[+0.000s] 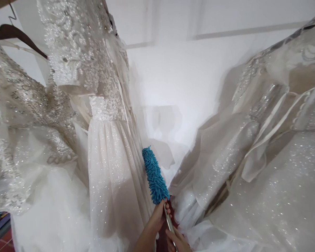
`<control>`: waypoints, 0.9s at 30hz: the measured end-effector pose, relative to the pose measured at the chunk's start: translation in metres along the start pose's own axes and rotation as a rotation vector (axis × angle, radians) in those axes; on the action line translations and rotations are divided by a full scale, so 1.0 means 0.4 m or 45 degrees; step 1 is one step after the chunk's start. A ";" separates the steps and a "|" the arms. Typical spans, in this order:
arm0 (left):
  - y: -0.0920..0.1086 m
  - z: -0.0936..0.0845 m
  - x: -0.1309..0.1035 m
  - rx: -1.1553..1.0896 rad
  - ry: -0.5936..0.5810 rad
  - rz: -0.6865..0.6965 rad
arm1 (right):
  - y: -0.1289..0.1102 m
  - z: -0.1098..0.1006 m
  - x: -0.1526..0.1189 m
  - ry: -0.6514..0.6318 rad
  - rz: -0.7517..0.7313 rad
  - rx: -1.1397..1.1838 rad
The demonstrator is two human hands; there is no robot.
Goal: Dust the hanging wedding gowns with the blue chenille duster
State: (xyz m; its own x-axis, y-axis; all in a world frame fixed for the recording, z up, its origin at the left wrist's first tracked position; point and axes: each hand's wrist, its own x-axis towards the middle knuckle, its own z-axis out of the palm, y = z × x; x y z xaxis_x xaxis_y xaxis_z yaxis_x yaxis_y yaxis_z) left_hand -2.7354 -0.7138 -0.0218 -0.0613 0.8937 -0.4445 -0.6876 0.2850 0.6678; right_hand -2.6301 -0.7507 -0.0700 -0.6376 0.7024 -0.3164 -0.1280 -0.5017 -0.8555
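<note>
A duster (155,176) with a fluffy blue head and a pale, shiny handle points up and away from me, leaning to the left. My left hand (160,211) is closed around it just below the blue head. Lower on the handle, my right hand (177,240) grips it, partly cut off by the bottom edge. The blue head is right beside the skirt of a white sparkly gown (110,168) on the left; whether they touch I cannot tell. Behind the head is the white wall (170,77).
More beaded white gowns (34,101) hang at the left, near a dark hanger (15,33). Other glittery white gowns (278,175) fill the right, with loose ribbons (267,131). A narrow strip of reddish floor (162,238) lies between the two groups. Shadows fall on the wall.
</note>
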 end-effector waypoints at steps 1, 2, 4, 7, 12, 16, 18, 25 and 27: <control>0.007 0.017 -0.009 0.016 0.005 0.031 | -0.012 0.002 -0.009 -0.011 -0.011 0.014; 0.018 0.036 -0.020 0.036 0.010 0.071 | -0.028 0.007 -0.020 -0.021 -0.021 0.027; 0.049 0.075 -0.046 0.082 -0.031 0.131 | -0.071 0.024 -0.044 -0.035 -0.046 0.056; 0.109 0.122 -0.085 0.173 -0.123 0.197 | -0.140 0.061 -0.075 -0.047 -0.104 0.089; 0.188 0.130 -0.131 0.236 -0.202 0.382 | -0.198 0.121 -0.078 -0.127 -0.188 0.094; 0.200 0.093 -0.135 0.215 -0.159 0.441 | -0.190 0.148 -0.062 -0.144 -0.161 0.057; 0.187 0.072 -0.127 0.201 -0.129 0.436 | -0.176 0.150 -0.058 -0.132 -0.152 0.046; 0.101 0.012 -0.069 0.138 -0.068 0.326 | -0.091 0.106 -0.035 -0.071 -0.117 0.003; 0.079 -0.002 -0.051 0.110 -0.050 0.268 | -0.061 0.089 -0.023 -0.045 -0.102 -0.001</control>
State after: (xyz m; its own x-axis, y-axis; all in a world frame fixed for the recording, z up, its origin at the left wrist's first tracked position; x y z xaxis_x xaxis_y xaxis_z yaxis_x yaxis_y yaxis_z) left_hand -2.7563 -0.7233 0.0079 -0.1679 0.9488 -0.2674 -0.5981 0.1176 0.7928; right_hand -2.6481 -0.7628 -0.0316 -0.6520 0.7219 -0.2320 -0.1794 -0.4442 -0.8778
